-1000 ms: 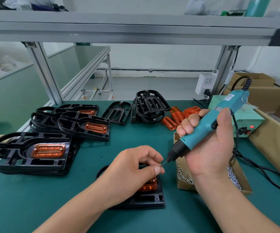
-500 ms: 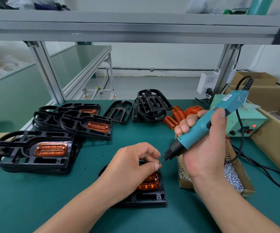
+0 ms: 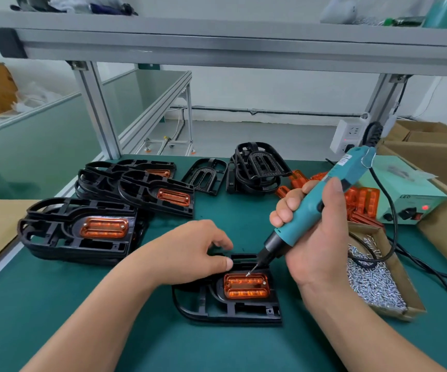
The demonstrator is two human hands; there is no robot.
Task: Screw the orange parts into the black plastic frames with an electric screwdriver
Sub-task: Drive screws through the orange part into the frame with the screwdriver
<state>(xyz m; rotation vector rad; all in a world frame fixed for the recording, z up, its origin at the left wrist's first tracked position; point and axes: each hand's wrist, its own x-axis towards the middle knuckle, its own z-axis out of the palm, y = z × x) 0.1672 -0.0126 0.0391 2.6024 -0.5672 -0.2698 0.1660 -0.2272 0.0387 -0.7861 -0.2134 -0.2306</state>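
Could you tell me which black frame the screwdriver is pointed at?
The lone frame nearest the person, under the screwdriver tip; the others lie farther back.

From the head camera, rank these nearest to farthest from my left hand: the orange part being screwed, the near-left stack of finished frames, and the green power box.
1. The orange part: just right of the left hand, under the screwdriver tip.
2. The stack of finished frames: off to its left.
3. The green power box: far right, beyond the right hand.
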